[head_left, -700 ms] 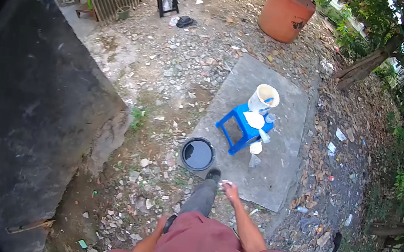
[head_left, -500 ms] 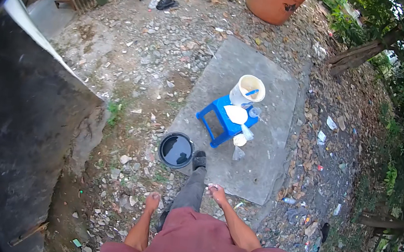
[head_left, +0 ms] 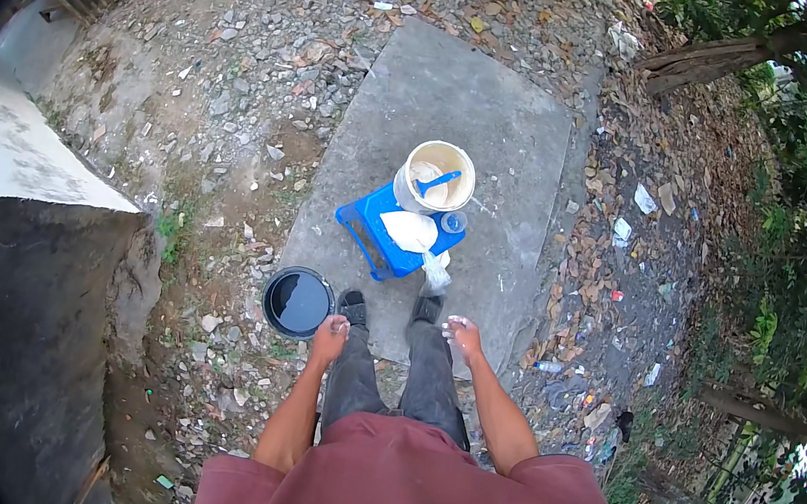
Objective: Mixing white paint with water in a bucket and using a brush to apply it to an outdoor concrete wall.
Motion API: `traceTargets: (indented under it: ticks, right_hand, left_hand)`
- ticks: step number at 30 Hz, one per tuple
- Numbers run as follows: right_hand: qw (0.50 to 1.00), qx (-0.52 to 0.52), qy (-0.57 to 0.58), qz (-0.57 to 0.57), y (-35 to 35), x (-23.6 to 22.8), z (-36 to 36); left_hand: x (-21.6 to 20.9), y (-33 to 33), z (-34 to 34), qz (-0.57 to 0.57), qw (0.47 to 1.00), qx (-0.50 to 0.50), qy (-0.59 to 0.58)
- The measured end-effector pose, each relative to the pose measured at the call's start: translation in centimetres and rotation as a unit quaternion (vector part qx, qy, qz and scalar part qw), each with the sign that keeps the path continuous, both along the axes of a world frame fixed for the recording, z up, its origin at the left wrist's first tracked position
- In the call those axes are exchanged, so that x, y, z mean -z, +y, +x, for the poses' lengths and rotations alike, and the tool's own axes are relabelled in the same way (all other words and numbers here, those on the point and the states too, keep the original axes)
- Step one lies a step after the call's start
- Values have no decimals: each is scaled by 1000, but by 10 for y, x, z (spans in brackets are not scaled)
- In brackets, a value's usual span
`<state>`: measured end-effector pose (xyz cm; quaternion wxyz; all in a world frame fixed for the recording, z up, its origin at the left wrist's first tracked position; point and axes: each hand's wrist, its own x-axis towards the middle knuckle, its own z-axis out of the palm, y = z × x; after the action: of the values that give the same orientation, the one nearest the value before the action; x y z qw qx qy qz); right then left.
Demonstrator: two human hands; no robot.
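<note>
Bucket (head_left: 411, 197), cream-white, sits upright on the blue plastic stool (head_left: 375, 222) at centre frame, a blue-handled tool (head_left: 439, 183) leaning inside. Left hand (head_left: 331, 331) appears just beside the black tub (head_left: 266, 302), lower left of centre; right hand (head_left: 463, 336), whitish-smeared, is below the stool. Grip: fingers loosely curled on both; we cannot tell whether anything is held. We judge one palm should steady the bucket, since a white packet (head_left: 407, 231) crowds it.
</note>
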<state>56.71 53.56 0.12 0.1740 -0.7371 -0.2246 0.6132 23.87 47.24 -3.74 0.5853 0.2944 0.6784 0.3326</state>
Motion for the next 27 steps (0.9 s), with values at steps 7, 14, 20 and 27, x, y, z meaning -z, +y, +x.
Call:
traceTargets:
  ticks: [7, 14, 20, 27]
  right_hand:
    - [996, -85, 6, 26, 95, 47, -23]
    - [975, -155, -78, 139, 155, 120, -13]
    - [979, -116, -101, 136, 137, 150, 12]
    - [991, -98, -96, 7, 91, 143, -15]
  left_hand:
    - [22, 51, 30, -29, 996, -83, -1]
    - [37, 88, 79, -65, 996, -53, 30]
    - [63, 100, 119, -36, 993, -105, -44]
    - [86, 92, 54, -111, 993, 30, -9]
